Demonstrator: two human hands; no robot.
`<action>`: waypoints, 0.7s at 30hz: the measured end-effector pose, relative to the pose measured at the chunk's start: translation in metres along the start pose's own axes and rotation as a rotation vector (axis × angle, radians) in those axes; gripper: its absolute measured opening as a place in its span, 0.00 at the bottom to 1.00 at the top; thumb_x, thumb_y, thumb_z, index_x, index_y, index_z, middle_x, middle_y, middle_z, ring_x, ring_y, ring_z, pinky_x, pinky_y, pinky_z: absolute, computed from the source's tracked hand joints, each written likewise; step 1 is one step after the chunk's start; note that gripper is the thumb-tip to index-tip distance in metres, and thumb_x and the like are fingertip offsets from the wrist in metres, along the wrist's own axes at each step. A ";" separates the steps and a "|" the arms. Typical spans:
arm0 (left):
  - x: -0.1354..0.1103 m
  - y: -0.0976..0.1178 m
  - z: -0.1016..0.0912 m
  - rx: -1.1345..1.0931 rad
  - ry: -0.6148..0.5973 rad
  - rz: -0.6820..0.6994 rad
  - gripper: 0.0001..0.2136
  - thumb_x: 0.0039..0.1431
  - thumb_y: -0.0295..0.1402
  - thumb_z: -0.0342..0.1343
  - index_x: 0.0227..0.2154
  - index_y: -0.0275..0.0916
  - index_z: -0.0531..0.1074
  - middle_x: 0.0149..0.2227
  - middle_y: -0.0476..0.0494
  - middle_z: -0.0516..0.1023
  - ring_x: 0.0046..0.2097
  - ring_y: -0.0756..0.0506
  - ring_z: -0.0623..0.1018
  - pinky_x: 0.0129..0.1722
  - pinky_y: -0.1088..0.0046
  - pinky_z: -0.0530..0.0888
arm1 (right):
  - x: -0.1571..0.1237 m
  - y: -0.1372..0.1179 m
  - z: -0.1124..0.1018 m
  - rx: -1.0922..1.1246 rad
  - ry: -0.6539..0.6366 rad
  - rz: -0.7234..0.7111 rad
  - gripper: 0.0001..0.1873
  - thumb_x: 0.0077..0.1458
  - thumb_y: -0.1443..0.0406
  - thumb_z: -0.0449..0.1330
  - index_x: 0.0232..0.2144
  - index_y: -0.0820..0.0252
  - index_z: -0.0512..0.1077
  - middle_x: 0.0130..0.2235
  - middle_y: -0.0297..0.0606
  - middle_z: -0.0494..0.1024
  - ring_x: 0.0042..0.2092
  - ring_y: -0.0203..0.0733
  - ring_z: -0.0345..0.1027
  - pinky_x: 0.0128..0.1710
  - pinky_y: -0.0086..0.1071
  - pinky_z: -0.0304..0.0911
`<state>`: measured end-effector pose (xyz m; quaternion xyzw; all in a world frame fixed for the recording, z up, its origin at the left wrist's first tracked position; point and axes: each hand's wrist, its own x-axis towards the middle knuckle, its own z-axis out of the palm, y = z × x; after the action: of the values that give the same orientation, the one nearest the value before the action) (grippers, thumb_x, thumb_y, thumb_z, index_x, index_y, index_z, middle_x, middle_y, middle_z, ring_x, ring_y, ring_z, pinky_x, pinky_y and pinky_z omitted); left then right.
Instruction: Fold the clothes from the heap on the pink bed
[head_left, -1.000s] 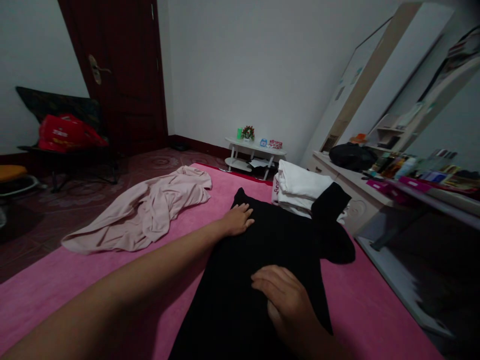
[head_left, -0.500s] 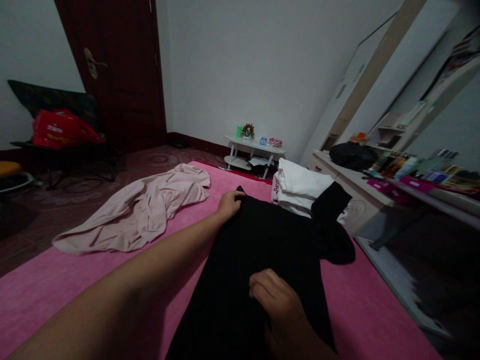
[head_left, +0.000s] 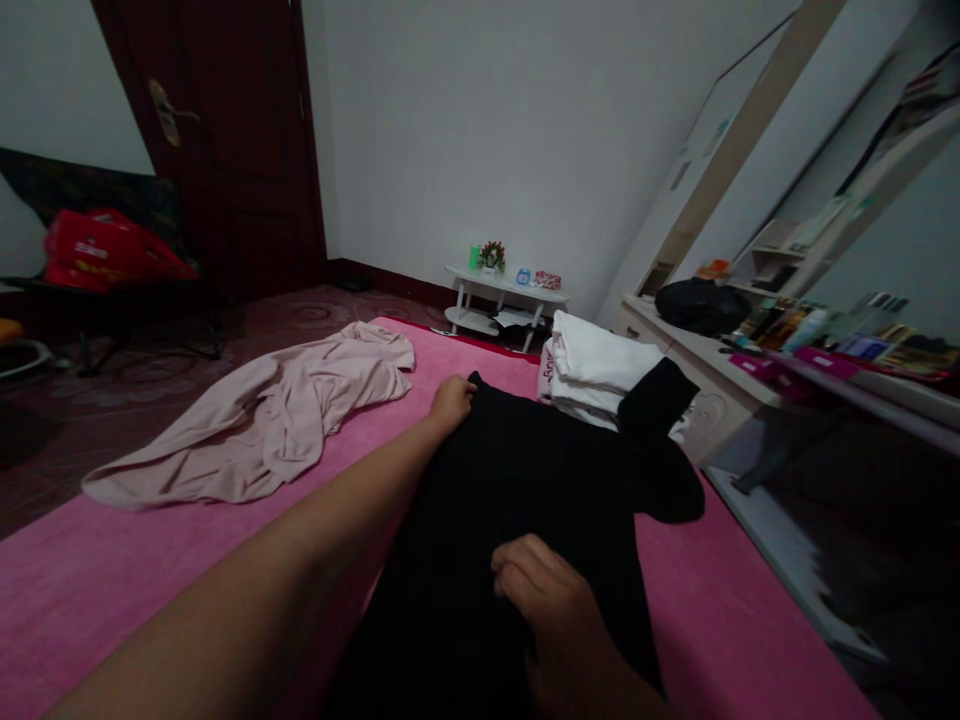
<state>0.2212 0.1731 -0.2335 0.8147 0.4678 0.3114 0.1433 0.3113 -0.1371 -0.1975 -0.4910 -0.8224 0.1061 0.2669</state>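
A black garment lies spread on the pink bed cover in front of me. My left hand reaches to its far left corner with fingers pinched on the cloth edge. My right hand rests near the garment's middle, fingers curled into the black fabric. One black sleeve lies up over a stack of folded white clothes.
A crumpled pale pink garment lies on the bed to the left. A small white table stands beyond the bed. A dresser with a mirror, bottles and a black bag runs along the right. A dark door and a red bag are at the left.
My left hand went from lying flat on the black garment to pinching its far corner. My right hand's fingers curled from flat into the cloth. The view shifted slightly.
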 end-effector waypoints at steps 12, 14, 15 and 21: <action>-0.001 0.036 -0.020 0.402 -0.136 0.533 0.12 0.60 0.24 0.48 0.32 0.34 0.78 0.50 0.35 0.72 0.56 0.39 0.65 0.60 0.56 0.54 | -0.002 -0.002 0.001 -0.012 -0.019 0.021 0.09 0.44 0.73 0.52 0.31 0.59 0.63 0.40 0.41 0.72 0.39 0.44 0.61 0.36 0.36 0.55; 0.002 0.038 -0.017 0.421 -0.205 0.581 0.12 0.61 0.26 0.48 0.32 0.34 0.78 0.47 0.35 0.73 0.54 0.40 0.67 0.57 0.60 0.59 | -0.002 -0.002 0.001 -0.014 -0.034 0.030 0.10 0.43 0.73 0.52 0.32 0.59 0.63 0.40 0.40 0.72 0.40 0.44 0.61 0.37 0.36 0.56; 0.004 0.038 -0.015 0.431 -0.234 0.584 0.12 0.62 0.27 0.48 0.32 0.33 0.78 0.46 0.35 0.73 0.52 0.40 0.68 0.56 0.61 0.60 | -0.002 -0.002 0.000 -0.016 -0.044 0.037 0.10 0.43 0.73 0.52 0.32 0.59 0.63 0.40 0.40 0.72 0.40 0.44 0.61 0.37 0.37 0.56; 0.011 0.029 -0.008 0.487 -0.340 0.380 0.17 0.65 0.29 0.41 0.41 0.27 0.75 0.46 0.29 0.74 0.47 0.40 0.74 0.46 0.66 0.69 | 0.000 -0.004 -0.001 -0.034 -0.063 0.059 0.12 0.42 0.73 0.53 0.32 0.59 0.64 0.40 0.39 0.72 0.40 0.43 0.61 0.37 0.37 0.56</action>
<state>0.2399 0.1669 -0.2084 0.9377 0.3376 0.0717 -0.0399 0.3093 -0.1393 -0.1953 -0.5161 -0.8172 0.1153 0.2292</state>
